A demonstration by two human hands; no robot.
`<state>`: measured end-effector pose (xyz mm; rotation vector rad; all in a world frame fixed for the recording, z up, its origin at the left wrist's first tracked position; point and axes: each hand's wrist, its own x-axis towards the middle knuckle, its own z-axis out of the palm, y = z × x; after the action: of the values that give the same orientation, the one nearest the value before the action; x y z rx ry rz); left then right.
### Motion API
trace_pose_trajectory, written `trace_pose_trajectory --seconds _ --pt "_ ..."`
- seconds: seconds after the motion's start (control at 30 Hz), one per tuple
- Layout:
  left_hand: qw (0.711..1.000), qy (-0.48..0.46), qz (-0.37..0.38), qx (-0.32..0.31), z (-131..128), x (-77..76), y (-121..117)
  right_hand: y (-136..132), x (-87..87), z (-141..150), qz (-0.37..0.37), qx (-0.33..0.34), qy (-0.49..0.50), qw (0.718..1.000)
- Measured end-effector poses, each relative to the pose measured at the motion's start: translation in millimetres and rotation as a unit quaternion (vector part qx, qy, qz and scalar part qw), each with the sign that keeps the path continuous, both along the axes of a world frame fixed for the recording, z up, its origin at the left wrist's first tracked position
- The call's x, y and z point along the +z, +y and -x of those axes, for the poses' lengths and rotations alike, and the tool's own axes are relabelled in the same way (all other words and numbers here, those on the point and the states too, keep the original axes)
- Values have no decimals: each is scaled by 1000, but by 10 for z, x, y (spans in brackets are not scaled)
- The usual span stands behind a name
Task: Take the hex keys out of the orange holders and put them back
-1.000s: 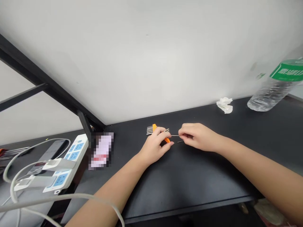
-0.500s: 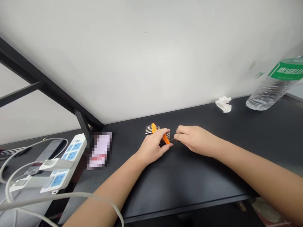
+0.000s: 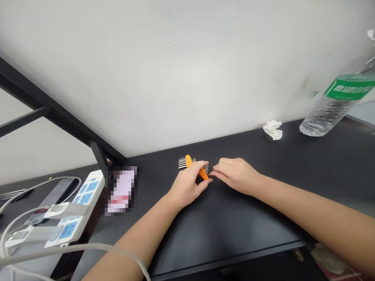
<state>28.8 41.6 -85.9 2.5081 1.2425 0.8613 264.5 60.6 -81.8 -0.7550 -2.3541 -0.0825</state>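
An orange hex key holder (image 3: 203,174) with several metal hex keys (image 3: 182,162) in it rests at the middle of the black desk. Thumb and fingers of my left hand (image 3: 189,181) are closed round the holder, covering its middle. The straight ends of the keys point left, and bent ends show on the right. Just right of the holder, my right hand (image 3: 234,173) pinches a thin hex key, mostly hidden by the fingers. Its fingertips are close to the holder's lower end; whether they touch it I cannot tell.
A crumpled white tissue (image 3: 273,130) and a clear plastic bottle (image 3: 325,111) with a green label stand near the wall. To the left are a blurred-out pink packet (image 3: 123,189), a power strip (image 3: 84,203), white cables (image 3: 99,246) and a black metal frame (image 3: 58,113).
My right hand has come left, closer to the holder, and less of the thin key shows between the hands. My left hand keeps its hold. The view has shifted slightly.
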Motion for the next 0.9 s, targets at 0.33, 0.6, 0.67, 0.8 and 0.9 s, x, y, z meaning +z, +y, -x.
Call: trace_pose_trajectory --seconds 0.33,0.6,0.67,0.8,0.9 --pt "995 -97 34 1 29 -103 43 -67 -141 115 8 54 -34 998" --pt "997 -56 -52 5 21 -64 86 103 192 -218 164 -29 -177 970" --pt "997 -56 -55 2 12 -52 80 155 199 -273 218 -25 -206 954" --pt "998 -51 -41 9 10 -44 64 177 145 -236 271 -27 -229 935" --pt "999 -50 -12 17 16 -50 60 136 155 -174 251 -48 -241 936"
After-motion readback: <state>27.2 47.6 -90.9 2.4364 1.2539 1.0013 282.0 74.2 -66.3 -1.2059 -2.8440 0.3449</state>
